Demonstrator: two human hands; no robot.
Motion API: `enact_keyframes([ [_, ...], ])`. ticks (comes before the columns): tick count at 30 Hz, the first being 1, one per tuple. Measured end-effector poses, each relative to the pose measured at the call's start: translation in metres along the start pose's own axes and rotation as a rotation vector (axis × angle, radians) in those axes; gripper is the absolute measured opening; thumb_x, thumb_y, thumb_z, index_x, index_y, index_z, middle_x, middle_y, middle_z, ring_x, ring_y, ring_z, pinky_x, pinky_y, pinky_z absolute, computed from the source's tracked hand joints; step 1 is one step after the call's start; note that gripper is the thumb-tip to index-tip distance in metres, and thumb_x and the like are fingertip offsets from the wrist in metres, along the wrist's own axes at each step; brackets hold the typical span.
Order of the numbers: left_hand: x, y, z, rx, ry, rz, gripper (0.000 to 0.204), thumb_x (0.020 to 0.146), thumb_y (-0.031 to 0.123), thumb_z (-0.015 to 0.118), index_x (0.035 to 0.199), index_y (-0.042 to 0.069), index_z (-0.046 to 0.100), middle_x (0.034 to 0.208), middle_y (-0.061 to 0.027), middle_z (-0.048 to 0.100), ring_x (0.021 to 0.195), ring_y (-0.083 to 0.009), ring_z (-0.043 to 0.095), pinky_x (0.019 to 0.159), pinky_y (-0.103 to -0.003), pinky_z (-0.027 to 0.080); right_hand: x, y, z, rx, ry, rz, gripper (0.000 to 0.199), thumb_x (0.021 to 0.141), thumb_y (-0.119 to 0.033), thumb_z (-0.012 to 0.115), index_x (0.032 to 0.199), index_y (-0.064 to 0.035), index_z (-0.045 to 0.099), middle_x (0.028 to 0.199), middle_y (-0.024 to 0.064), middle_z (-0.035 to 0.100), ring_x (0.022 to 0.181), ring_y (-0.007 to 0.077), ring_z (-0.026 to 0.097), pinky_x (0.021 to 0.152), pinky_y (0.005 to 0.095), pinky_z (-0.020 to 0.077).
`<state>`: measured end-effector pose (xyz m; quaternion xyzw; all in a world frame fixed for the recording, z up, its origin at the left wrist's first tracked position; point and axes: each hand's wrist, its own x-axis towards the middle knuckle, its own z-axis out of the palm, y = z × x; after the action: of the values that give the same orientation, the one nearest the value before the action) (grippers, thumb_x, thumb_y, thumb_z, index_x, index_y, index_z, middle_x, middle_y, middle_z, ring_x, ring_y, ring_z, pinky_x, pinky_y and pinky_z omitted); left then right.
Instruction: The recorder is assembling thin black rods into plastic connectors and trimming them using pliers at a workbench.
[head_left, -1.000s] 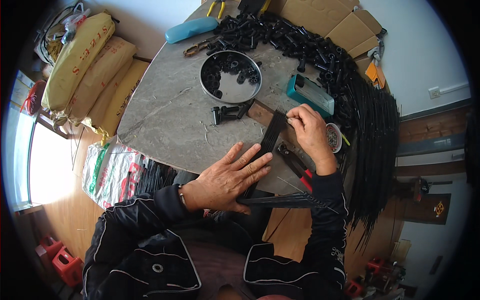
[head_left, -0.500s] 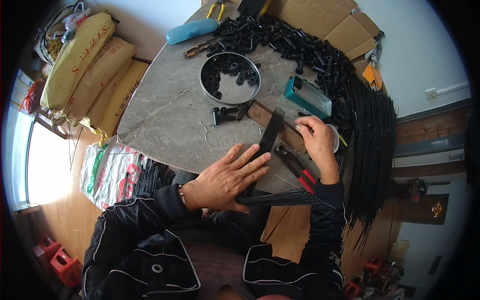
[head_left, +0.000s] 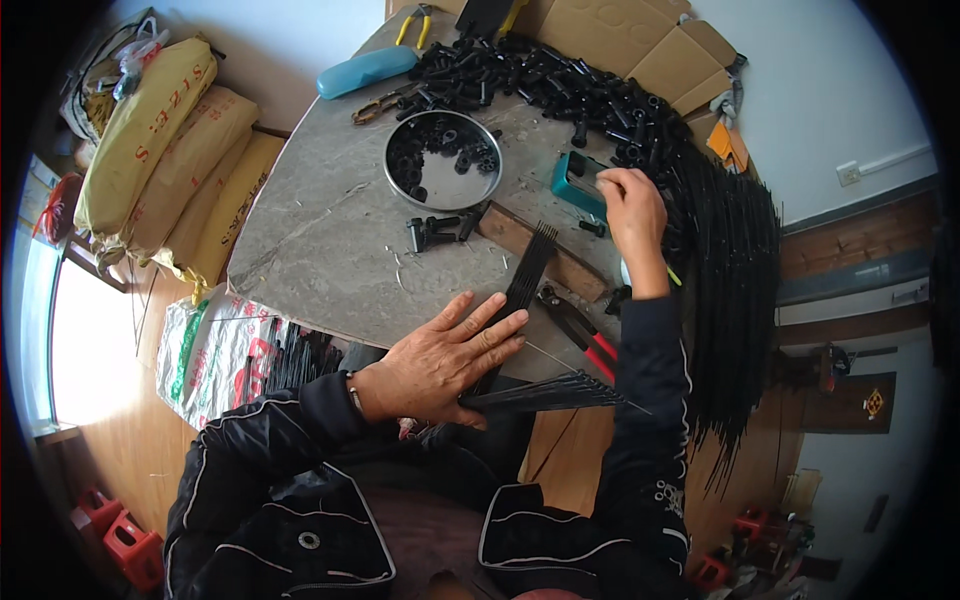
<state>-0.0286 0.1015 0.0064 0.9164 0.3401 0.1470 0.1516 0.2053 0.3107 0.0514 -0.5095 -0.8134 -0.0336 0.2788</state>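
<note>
My left hand (head_left: 430, 362) lies flat with spread fingers on a bundle of thin black rods (head_left: 530, 268). The bundle's far ends rest by a wooden block (head_left: 568, 266), and more black rods (head_left: 560, 392) fan out to the right below the hand. Over the right end of a teal open-topped box (head_left: 570, 188) is my right hand (head_left: 636, 222), thumb and fingers pinched together. What they hold, if anything, cannot be made out. Pliers with red handles (head_left: 590, 342) lie between the block and my right sleeve.
A round metal tray (head_left: 389, 178) holds small black parts. Black tubular pieces (head_left: 570, 95) are heaped along the back, and long black rods (head_left: 735, 320) hang over the right edge. A blue case (head_left: 366, 72) and yellow-handled pliers (head_left: 414, 26) lie at the far left.
My right hand has moved away from me, from beside the wooden block to over the teal box. The left hand stays flat on the rods. The whole view has shifted slightly.
</note>
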Motion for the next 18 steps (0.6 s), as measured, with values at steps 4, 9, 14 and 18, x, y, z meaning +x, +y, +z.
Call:
enact_keyframes([
  [4, -0.005, 0.003, 0.004, -0.02, -0.006, 0.016, 0.106, 0.067, 0.066, 0.068, 0.146, 0.005, 0.032, 0.157, -0.0127, 0.018, 0.146, -0.0329, 0.012, 0.117, -0.051, 0.009, 0.011, 0.025, 0.015, -0.083, -0.278, 0.161, 0.013, 0.081, -0.016, 0.065, 0.089, -0.0075, 0.07, 0.088, 0.0103, 0.066, 0.084, 0.0308, 0.064, 0.073, 0.0381, 0.0488],
  [9, -0.007, 0.006, 0.004, -0.043, -0.031, 0.007, 0.109, 0.066, 0.068, 0.067, 0.147, 0.006, 0.03, 0.157, -0.0132, 0.017, 0.146, -0.0332, 0.011, 0.118, -0.051, 0.006, 0.008, 0.024, 0.008, -0.174, -0.018, -0.007, 0.009, 0.081, -0.015, 0.065, 0.083, -0.0061, 0.066, 0.085, 0.01, 0.064, 0.083, 0.032, 0.062, 0.073, 0.0413, 0.0473],
  [14, -0.007, 0.004, 0.006, -0.047, -0.022, 0.001, 0.109, 0.066, 0.069, 0.066, 0.147, 0.006, 0.029, 0.157, -0.013, 0.017, 0.146, -0.0336, 0.011, 0.118, -0.051, 0.006, -0.026, -0.009, -0.019, -0.055, 0.115, -0.194, 0.007, 0.084, -0.009, 0.061, 0.087, -0.0032, 0.064, 0.085, 0.0107, 0.063, 0.08, 0.0313, 0.061, 0.07, 0.0389, 0.0474],
  [18, -0.007, 0.004, 0.004, -0.026, -0.024, 0.002, 0.109, 0.066, 0.069, 0.065, 0.147, 0.006, 0.029, 0.157, -0.0128, 0.017, 0.146, -0.0334, 0.01, 0.118, -0.051, 0.005, -0.067, -0.026, -0.016, 0.353, -0.263, -0.027, 0.012, 0.085, -0.004, 0.06, 0.095, -0.0013, 0.066, 0.09, 0.0102, 0.064, 0.078, 0.0242, 0.061, 0.069, 0.0319, 0.0471],
])
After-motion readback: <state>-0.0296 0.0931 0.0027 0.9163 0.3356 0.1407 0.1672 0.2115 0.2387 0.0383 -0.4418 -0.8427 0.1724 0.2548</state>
